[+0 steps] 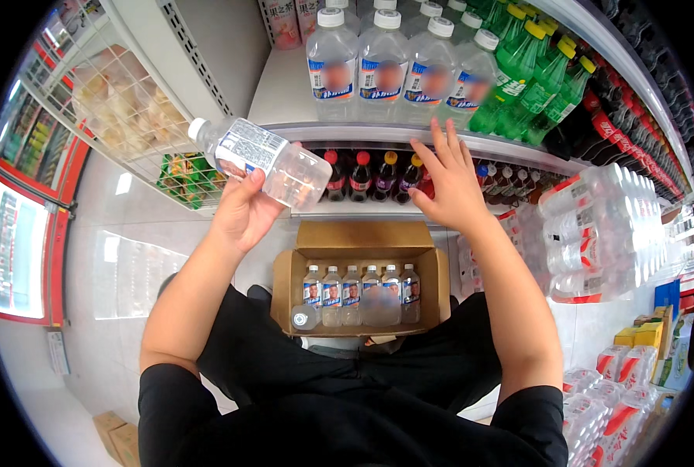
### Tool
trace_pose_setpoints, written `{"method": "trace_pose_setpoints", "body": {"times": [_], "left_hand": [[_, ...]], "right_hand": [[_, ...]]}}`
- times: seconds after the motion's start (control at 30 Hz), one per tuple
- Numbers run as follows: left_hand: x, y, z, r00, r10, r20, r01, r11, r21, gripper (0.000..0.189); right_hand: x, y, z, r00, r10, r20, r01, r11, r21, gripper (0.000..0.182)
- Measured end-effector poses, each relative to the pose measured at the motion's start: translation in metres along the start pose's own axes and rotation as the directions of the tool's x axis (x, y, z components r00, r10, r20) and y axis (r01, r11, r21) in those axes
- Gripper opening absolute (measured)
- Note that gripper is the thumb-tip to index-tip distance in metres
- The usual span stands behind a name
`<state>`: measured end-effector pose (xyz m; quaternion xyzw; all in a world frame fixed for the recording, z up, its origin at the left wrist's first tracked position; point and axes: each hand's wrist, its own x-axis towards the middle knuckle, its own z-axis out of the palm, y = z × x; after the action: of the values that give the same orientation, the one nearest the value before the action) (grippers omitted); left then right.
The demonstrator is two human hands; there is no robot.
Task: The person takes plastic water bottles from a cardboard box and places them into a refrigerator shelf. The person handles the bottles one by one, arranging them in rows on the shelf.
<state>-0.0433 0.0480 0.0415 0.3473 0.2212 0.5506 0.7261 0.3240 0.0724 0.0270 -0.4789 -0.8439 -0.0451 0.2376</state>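
A clear plastic bottle (300, 175) with a white cap lies tilted across my left hand (251, 204), its thumb over the label. My right hand (452, 181) has spread fingers and holds nothing; its fingertips are at the front edge of the shelf (277, 105). Behind that edge stand several matching bottles (382, 70) with blue and white labels, upright in rows. Between my legs on the floor is an open cardboard box (358, 233). Inside it, a row of the same bottles (332, 292) stands along the far side, and one bottle cap (301, 319) shows at the near left.
Green bottles (510, 76) with yellow caps stand right of the clear ones. Dark drink bottles (361, 175) fill the lower shelf. Shrink-wrapped water packs (598, 227) are stacked at the right. A white wire rack (119, 111) is at the left, before red-framed coolers (55, 268).
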Motion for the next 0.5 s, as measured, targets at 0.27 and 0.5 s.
{"method": "trace_pose_setpoints", "body": {"times": [0.27, 0.5], "left_hand": [[0.053, 0.032, 0.008, 0.910, 0.403, -0.097, -0.170, 0.577, 0.799, 0.068], [0.148, 0.053, 0.001, 0.865, 0.498, 0.061, -0.222, 0.271, 0.937, 0.067]], "right_hand": [[0.000, -0.005, 0.000, 0.999, 0.040, 0.024, -0.041, 0.998, 0.037, 0.083], [0.001, -0.006, 0.004, 0.999, 0.027, 0.031, -0.029, 0.997, 0.074, 0.084]]}}
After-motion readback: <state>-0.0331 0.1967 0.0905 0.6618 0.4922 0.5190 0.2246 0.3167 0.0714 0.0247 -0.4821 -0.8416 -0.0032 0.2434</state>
